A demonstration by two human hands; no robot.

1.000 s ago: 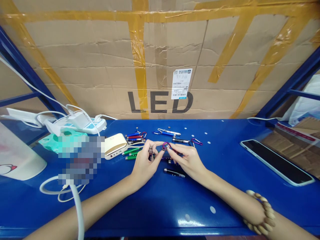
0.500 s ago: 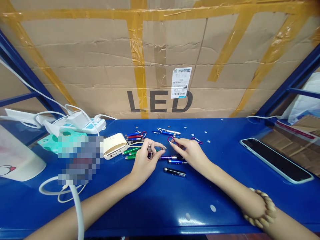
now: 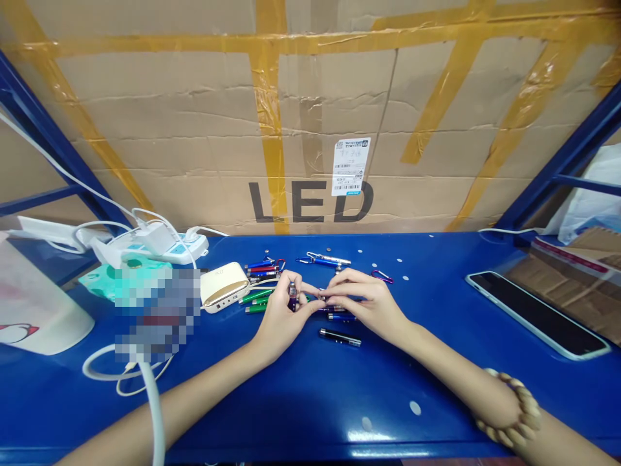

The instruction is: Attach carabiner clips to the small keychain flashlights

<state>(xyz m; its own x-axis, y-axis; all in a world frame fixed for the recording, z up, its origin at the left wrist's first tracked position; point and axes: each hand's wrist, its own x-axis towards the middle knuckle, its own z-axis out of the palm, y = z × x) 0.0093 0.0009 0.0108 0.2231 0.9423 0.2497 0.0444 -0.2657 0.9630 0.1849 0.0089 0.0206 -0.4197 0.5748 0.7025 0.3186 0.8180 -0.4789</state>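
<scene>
My left hand (image 3: 286, 307) is closed round a small purple penlight (image 3: 292, 296), which stands nearly upright in the fingers. Its thumb and forefinger reach right, to the fingertips of my right hand (image 3: 366, 301). That hand is closed in a pinch; the purple carabiner clip seen in it before is now mostly hidden. Below the fingers lie a blue penlight (image 3: 342, 318) and a black penlight (image 3: 340, 337). Green penlights (image 3: 257, 296) lie left of my left hand. Behind the hands are a blue penlight with a clip (image 3: 324, 260) and a loose purple carabiner (image 3: 381, 277).
A cream power bank (image 3: 224, 285) and a teal packet (image 3: 104, 279) are on the left, by a white power strip (image 3: 191, 248) and cables. A phone (image 3: 536, 314) lies right, near brown cardboard (image 3: 582, 285). A large carton (image 3: 194, 142) stands behind the blue shelf (image 3: 291, 414).
My right hand has moved slightly left and down, bringing the clip against my left fingertips. The gap between the hands has closed. The view has tilted up a little.
</scene>
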